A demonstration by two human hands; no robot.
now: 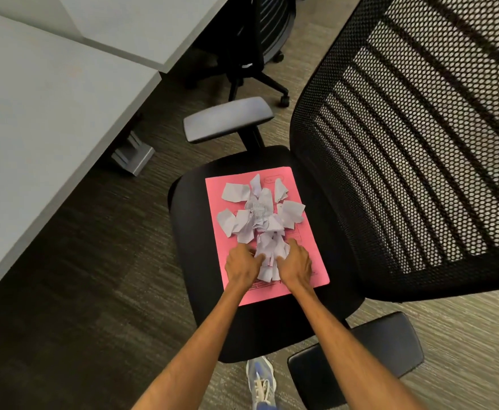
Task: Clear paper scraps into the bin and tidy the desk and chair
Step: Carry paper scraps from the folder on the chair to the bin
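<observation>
A pile of white paper scraps lies on a pink sheet spread over the black seat of an office chair. My left hand and my right hand sit side by side at the near end of the pile. Both curl their fingers around a bunch of scraps pressed between them. Other scraps lie loose farther along the pink sheet. No bin is in view.
The chair's mesh backrest rises on the right, with armrests at the far side and near side. A grey desk runs along the left. A second chair stands behind. My shoe rests on the carpet.
</observation>
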